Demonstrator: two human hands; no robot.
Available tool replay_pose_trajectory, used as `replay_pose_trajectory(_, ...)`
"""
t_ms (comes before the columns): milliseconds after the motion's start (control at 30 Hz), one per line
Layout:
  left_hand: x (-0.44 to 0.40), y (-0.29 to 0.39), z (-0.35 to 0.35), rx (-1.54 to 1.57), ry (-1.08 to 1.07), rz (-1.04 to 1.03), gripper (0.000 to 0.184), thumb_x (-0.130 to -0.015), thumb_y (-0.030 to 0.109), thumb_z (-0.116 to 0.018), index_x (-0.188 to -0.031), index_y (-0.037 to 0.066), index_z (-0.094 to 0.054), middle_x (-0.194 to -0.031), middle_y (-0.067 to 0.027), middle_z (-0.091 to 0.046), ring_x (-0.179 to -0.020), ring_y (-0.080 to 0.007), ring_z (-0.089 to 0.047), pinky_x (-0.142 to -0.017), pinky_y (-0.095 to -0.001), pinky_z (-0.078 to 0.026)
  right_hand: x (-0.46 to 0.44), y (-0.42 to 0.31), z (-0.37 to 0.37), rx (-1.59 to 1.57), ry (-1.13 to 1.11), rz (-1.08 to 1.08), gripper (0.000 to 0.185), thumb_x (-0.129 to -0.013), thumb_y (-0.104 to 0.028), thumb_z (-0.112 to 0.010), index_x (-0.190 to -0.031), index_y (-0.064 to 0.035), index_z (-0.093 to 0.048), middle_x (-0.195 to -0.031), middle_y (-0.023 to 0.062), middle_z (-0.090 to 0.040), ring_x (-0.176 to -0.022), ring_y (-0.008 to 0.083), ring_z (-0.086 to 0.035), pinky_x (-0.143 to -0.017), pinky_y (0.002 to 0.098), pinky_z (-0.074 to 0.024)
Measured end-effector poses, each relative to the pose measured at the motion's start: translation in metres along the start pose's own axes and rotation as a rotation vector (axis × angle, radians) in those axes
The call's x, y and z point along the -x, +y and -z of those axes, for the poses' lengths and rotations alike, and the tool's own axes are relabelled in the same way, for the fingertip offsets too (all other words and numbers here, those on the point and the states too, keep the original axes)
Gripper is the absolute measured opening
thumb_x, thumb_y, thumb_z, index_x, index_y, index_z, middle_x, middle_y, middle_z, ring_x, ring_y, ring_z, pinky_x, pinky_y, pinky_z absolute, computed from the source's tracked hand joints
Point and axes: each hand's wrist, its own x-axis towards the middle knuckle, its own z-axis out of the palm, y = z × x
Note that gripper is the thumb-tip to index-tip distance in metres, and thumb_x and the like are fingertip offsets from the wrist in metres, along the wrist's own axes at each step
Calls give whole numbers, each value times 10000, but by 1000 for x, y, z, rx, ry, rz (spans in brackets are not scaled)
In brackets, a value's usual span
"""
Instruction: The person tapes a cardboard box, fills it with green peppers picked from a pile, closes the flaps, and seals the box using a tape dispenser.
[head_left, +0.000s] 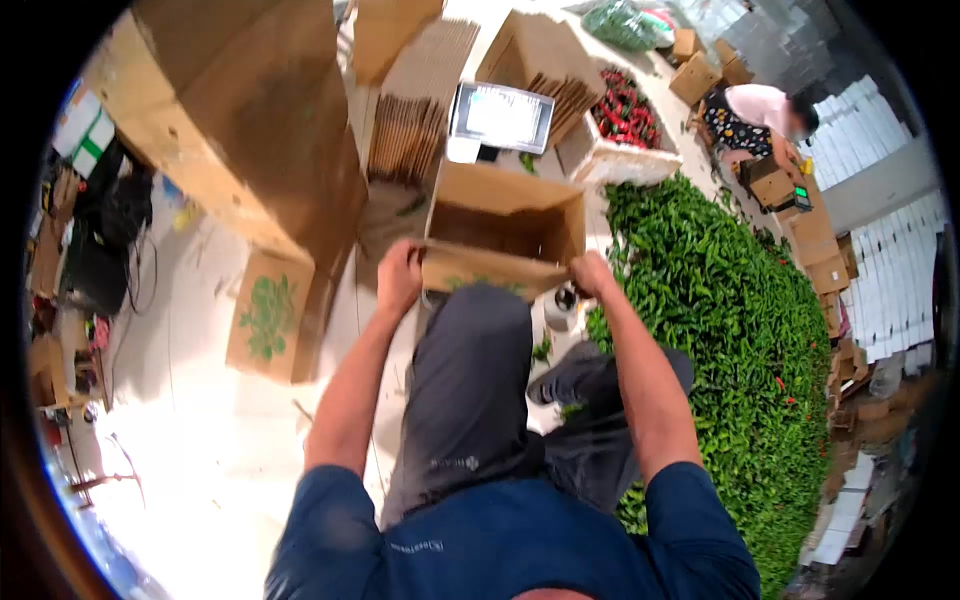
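Note:
An open cardboard box (pixel 508 190) stands in front of my knees, and its inside looks empty. My left hand (pixel 401 270) grips the near left corner of the box. At the near right corner, my right hand (pixel 592 274) has its fingers closed on the box edge. Just beyond the box is a scale with a bright flat top (pixel 502 118). A white roll-like object (pixel 562 310) sits on the floor below my right hand.
A large heap of green peppers (pixel 720 350) spreads to the right. Behind it a white foam box (pixel 630 160) holds red peppers. Flattened cartons (pixel 408 135) stand behind the box, and large cartons (pixel 250 130) at the left. A person (pixel 757 108) crouches at the upper right.

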Motion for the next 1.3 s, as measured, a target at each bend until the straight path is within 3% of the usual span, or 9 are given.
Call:
replay_pose_trajectory(33, 1, 3, 2, 66, -11, -9, 109, -924, 46, -587, -1016, 15, -637, -973, -223, -670, -955, -436, -638, -808, -463, -516, 4, -8, 4, -364, -68, -264, 199, -793, -142, -610, -833, -33, -772, -849, 242, -712, -813, 400, -720, -728, 451, -594)
replay_pose_trajectory(200, 1, -22, -4, 11, -23, -86, 107, -926, 14, -578, -1031, 3, -597, -928, -182, -668, -906, -353, -686, -788, -421, -536, -3, 3, -13, -282, -25, -187, 149, -755, -122, -652, -733, -27, -764, -734, 225, -699, -720, 376, -724, -674, 427, -598)
replay_pose_trajectory(367, 12, -126, -4, 707, 551, 536, 208, -895, 80, -675, -1053, -18, -583, -1065, -252, -668, -837, -421, -690, -841, -473, -570, -16, 25, -58, -507, 168, -217, 135, -754, -94, -649, -693, -5, -730, -671, 220, -674, -621, 363, -697, -600, 428, -576)
replay_pose_trajectory(433, 42, -130, 37, -83, 72, 685, 445, -858, 170, -744, -1199, -38, -547, -1227, -278, -627, -993, -437, -679, -971, -464, -549, -7, 21, -48, -737, 117, -304, 172, -791, -87, -630, -668, 20, -681, -598, 193, -631, -548, 325, -657, -533, 423, -541)
replay_pose_trajectory(567, 146, -197, 27, -530, -282, 544, 945, -805, 296, -803, -1530, -38, -296, -1341, -269, -591, -1274, -433, -549, -1073, -462, -451, 20, -25, 31, -1395, 33, -701, 368, -939, -235, -626, -658, -2, -579, -551, 68, -520, -424, 169, -480, -401, 353, -400)
replay_pose_trajectory(633, 184, -216, 25, -288, -326, 478, 928, -821, 295, -797, -1536, -43, -311, -1223, -217, -664, -1123, -370, -643, -945, -439, -529, 31, -28, 35, -1528, 53, -711, 408, -956, -312, -645, -690, -6, -604, -578, 64, -548, -418, 164, -469, -398, 347, -384)
replay_pose_trajectory(733, 219, -172, 35, 232, -509, 1149, 722, -903, 280, -719, -1488, -30, -430, -1154, -130, -662, -932, -204, -637, -766, -387, -560, 43, -17, 33, -1679, 6, -668, 388, -1002, -359, -639, -872, 6, -627, -681, 68, -611, -497, 165, -541, -479, 317, -454)
replay_pose_trajectory(1000, 399, -213, 44, -66, -385, 1066, 362, -904, 207, -666, -1182, -23, -694, -908, -114, -727, -763, -179, -686, -656, -322, -553, 56, -23, 29, -1448, 257, -582, 301, -996, -263, -648, -1041, 34, -666, -709, 48, -654, -549, 103, -572, -493, 261, -455)
replay_pose_trajectory(1300, 395, -147, 154, -585, 36, 1227, 281, -834, 208, -639, -1051, 36, -688, -1026, -191, -718, -990, -380, -678, -870, -484, -530, 67, -28, 39, -980, 642, -550, 328, -973, -152, -641, -1241, 36, -654, -1066, 163, -731, -883, 179, -686, -785, 307, -538)
